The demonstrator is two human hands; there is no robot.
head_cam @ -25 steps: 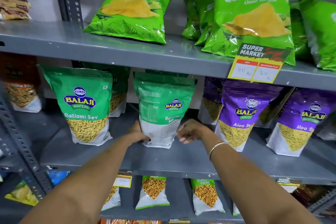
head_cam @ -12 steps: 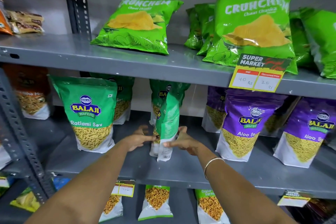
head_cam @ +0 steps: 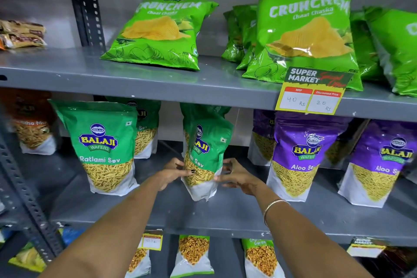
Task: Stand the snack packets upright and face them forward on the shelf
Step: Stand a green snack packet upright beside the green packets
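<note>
A green Ratlami Sev packet (head_cam: 206,149) stands on the middle grey shelf (head_cam: 225,214), turned partly so its front faces left of forward. My left hand (head_cam: 173,174) grips its lower left side. My right hand (head_cam: 237,176) touches its lower right edge with fingers curled. Another green Ratlami Sev packet (head_cam: 103,146) stands upright at the left, front forward. A third green packet (head_cam: 146,128) stands behind it.
Purple Aloo Sev packets (head_cam: 300,156) stand to the right on the same shelf. Green Crunchem chip bags (head_cam: 162,31) lean on the upper shelf, with a yellow price tag (head_cam: 311,95) on its edge. An orange packet (head_cam: 31,124) stands far left. More packets sit on the shelf below.
The held packet has been rotated from showing its back, through edge-on, to showing most of its front. Both hands stayed at its lower sides.
</note>
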